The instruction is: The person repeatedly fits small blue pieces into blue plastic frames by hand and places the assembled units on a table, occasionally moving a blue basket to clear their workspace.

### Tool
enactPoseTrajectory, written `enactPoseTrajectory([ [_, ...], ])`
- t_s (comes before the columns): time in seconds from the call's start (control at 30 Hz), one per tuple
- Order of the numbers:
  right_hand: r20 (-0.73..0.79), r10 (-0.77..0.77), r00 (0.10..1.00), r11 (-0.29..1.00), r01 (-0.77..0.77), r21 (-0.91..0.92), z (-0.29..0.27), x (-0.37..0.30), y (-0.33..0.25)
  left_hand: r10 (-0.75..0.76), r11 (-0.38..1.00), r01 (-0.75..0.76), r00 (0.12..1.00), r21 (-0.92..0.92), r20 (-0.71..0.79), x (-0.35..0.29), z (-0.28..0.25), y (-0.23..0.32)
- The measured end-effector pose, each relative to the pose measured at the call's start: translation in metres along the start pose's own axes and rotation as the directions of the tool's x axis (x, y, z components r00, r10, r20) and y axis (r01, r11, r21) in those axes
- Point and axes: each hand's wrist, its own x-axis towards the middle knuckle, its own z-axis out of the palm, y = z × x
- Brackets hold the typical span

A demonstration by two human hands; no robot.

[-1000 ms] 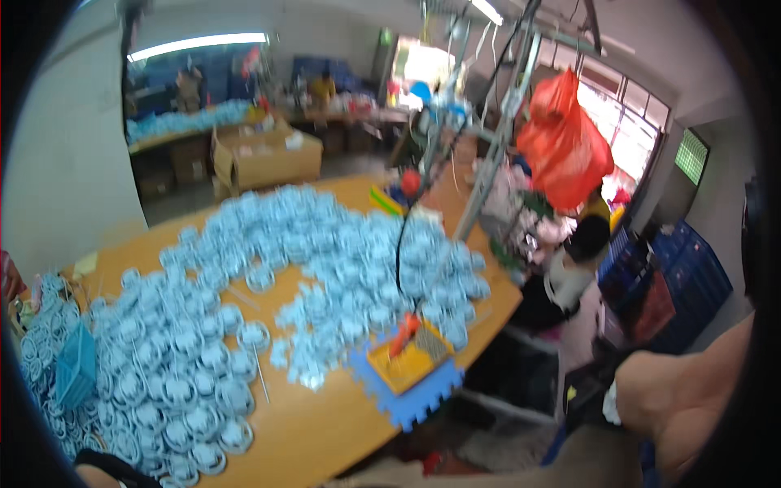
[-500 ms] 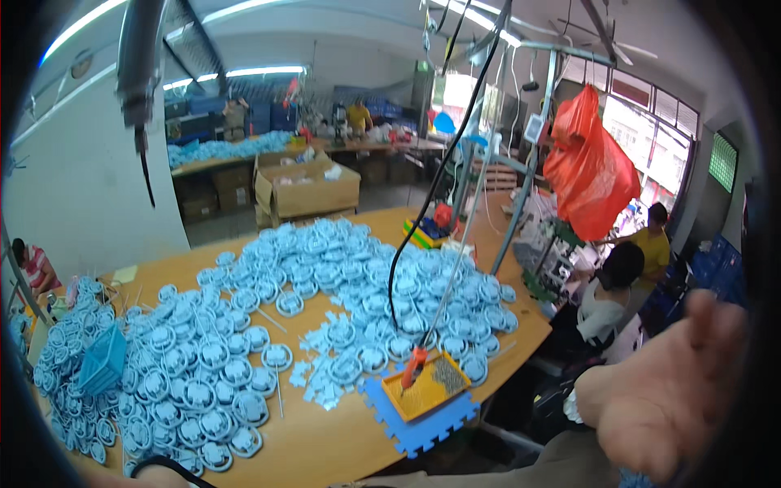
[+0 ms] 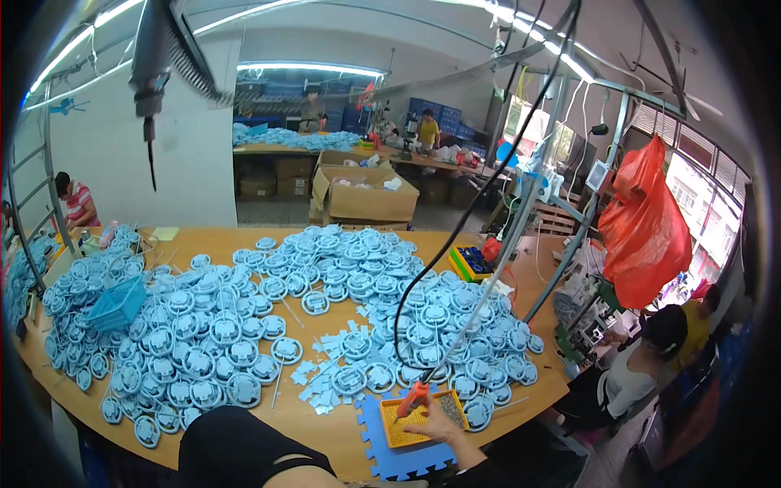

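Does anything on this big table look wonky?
A little: the blue basket sits tilted on the heap of round blue pieces, at the left of the table, not flat. I can't see any clear damage.

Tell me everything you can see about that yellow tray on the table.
The yellow tray is shallow and rectangular, apparently plastic, with a raised rim and a grid-like floor. Small grey pieces lie in its right end. It rests upright on a blue mat with a notched edge. The right hand and an orange-red tool hide part of it; whether either touches it, I cannot tell.
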Motion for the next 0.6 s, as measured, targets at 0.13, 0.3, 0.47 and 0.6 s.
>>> enactPoseTrajectory([
  [0.13, -0.151, 0.029, 0.988, 0.998, -0.021, 0.054, 0.038, 0.02, 0.008, -0.074, 0.994, 0.055, 0.972, 0.09, 0.223, 0.018, -0.021, -0.02],
  [0.3, -0.311, -0.098, 0.945, 0.974, 0.155, 0.166, 0.052, 0.009, -0.003, -0.163, 0.973, 0.066, 0.875, 0.221, 0.457, 0.024, -0.013, -0.028],
  [0.47, -0.448, -0.083, 0.89, 0.811, 0.322, 0.489, 0.063, 0.021, -0.002, 0.049, 0.443, -0.521, 0.826, 0.729, 0.561, 0.013, 0.007, 0.046],
  [0.6, -0.356, -0.135, 0.925, 0.802, 0.313, 0.509, 0.072, 0.054, 0.015, 0.04, -0.125, -0.709, 0.696, 0.694, 0.717, 0.029, -0.002, 0.051],
])
